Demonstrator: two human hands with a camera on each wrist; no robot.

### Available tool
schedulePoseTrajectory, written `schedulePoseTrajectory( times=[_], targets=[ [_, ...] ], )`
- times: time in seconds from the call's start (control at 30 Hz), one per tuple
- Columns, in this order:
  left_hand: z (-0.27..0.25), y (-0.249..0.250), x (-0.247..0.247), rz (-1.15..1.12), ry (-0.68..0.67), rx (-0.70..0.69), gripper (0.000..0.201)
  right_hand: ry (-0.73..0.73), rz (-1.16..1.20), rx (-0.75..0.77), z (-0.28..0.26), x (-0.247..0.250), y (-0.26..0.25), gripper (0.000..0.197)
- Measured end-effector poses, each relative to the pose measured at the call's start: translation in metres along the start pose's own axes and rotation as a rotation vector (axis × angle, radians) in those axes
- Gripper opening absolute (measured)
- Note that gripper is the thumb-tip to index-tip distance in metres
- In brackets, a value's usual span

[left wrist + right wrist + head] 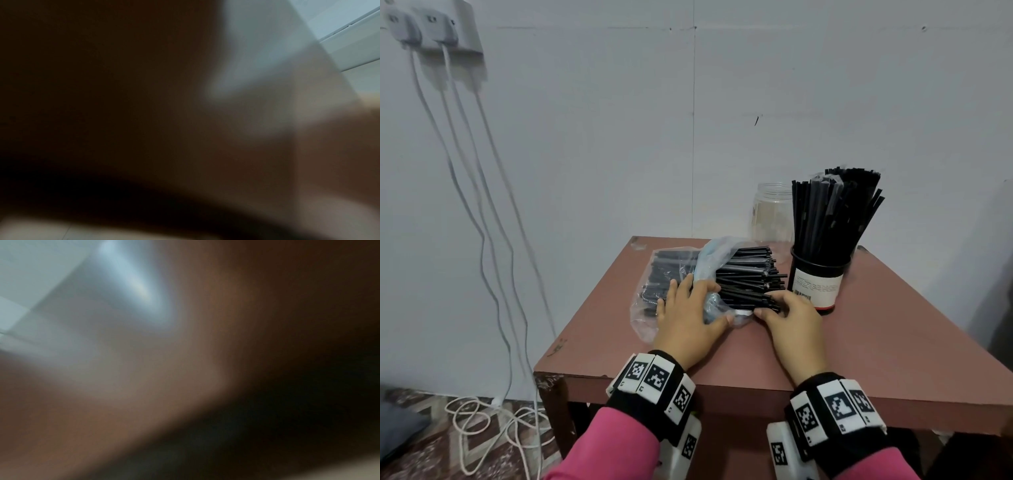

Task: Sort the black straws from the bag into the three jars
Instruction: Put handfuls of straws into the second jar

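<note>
A clear plastic bag full of black straws lies on the reddish-brown table. Its open, crumpled mouth faces right and the straw ends stick out of it. My left hand lies on the bag and grips the crumpled mouth between thumb and fingers. With curled fingers, my right hand pinches the nearest straw ends. A labelled jar packed with upright straws stands just right of the bag. An empty clear jar is behind it. Both wrist views are dark blur.
The table stands against a pale wall. White cables hang from wall sockets at the left down to a patterned floor. Bare tabletop lies in front of and to the right of the jars.
</note>
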State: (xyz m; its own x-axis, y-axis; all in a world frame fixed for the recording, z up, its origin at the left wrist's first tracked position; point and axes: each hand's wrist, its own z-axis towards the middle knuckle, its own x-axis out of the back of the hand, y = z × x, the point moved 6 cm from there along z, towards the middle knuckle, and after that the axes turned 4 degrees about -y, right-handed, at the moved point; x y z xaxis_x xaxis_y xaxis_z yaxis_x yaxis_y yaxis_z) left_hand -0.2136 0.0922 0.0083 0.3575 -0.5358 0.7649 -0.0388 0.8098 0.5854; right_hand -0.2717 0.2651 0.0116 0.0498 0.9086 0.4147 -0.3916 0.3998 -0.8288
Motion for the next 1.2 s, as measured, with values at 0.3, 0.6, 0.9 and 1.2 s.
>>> schedulePoseTrajectory(
  times=[0.3, 0.6, 0.9, 1.2],
  targets=[
    [-0.002, 0.005, -0.003, 0.053, -0.068, -0.031, 0.045, -0.120, 0.314, -0.013, 0.001, -0.008, 0.002, 0.043],
    [-0.003, 0.006, -0.002, 0.039, -0.037, -0.022, 0.051, 0.025, 0.437, -0.043, 0.000, 0.000, 0.001, 0.018],
    [-0.003, 0.006, -0.001, 0.041, -0.038, -0.021, 0.054, 0.099, 0.459, -0.027, -0.003, 0.006, -0.002, 0.017],
    [-0.003, 0.008, 0.003, -0.010, 0.004, -0.018, 0.056, 0.029, 0.649, -0.148, 0.001, 0.003, 0.008, 0.077]
  ],
)
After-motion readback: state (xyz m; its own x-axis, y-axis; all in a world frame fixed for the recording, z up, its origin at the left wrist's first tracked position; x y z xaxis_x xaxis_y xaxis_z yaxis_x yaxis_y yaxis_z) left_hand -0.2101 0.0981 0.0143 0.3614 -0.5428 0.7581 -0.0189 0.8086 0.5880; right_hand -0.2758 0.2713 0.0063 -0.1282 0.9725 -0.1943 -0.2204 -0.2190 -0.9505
